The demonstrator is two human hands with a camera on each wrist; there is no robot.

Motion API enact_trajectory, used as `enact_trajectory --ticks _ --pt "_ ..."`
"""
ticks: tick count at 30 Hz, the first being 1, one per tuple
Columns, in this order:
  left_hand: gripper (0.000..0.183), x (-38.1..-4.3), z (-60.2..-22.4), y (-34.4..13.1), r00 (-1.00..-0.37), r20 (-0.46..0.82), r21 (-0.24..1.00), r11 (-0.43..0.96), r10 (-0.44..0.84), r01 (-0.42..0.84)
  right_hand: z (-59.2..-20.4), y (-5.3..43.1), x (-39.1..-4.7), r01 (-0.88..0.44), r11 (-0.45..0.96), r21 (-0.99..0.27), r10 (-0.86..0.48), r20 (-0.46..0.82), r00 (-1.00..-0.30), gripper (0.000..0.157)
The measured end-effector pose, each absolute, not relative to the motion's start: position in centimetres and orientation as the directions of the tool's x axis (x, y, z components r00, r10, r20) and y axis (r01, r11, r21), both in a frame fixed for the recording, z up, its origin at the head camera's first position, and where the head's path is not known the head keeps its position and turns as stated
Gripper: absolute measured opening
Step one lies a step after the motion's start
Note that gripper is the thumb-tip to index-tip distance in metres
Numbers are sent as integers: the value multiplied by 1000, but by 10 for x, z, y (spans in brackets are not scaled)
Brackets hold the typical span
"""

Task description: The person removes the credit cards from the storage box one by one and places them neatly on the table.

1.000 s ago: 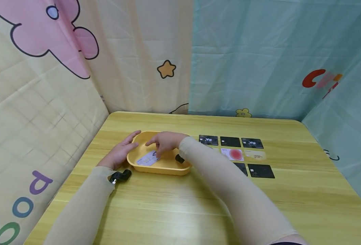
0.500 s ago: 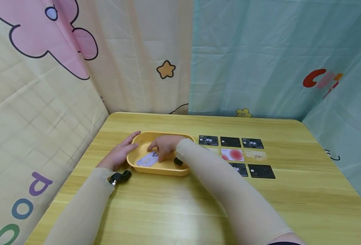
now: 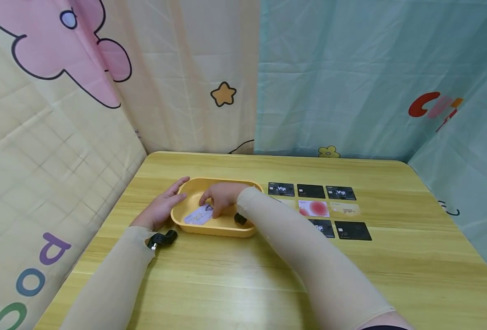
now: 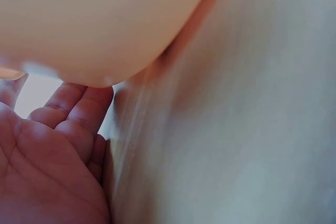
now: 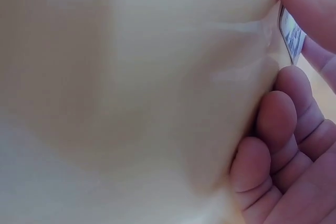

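A white card printed "VIP" [image 3: 199,215] lies in a yellow oblong tray [image 3: 214,230] on the table. My right hand [image 3: 224,196] reaches down into the tray and holds the card's right end between thumb and index finger. Its other fingers are curled against the tray floor, and a bit of the card [image 5: 292,31] shows beside the thumb in the right wrist view. At the tray's left end, my left hand [image 3: 159,207] rests with fingers extended along the outer wall and thumb at the rim. The left wrist view shows its fingers beside the tray's side [image 4: 105,30].
Right of the tray several cards lie in rows: a black Vip card [image 3: 281,189], a white card with a red circle [image 3: 313,208], a cream card [image 3: 344,209] and a black card [image 3: 352,230] among them. The right forearm overlaps some cards. Curtains [image 3: 334,82] stand behind the table.
The right thumb and index finger have shifted slightly and come closer around the card's right end. The left hand and the tray have stayed in place.
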State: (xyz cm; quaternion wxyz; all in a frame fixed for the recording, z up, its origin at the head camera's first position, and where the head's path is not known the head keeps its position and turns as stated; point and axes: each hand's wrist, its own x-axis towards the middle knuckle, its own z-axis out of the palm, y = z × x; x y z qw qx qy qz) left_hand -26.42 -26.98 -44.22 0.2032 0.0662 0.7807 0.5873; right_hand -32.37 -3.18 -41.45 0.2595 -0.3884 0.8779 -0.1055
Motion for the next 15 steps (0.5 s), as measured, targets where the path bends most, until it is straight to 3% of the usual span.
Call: enact_trajectory --ticks 15 --pt "63 -264 -444 -270 -910 -236 944 301 342 -131 -409 -31 -318 -636 669 -385 -743 -369 -558 52"
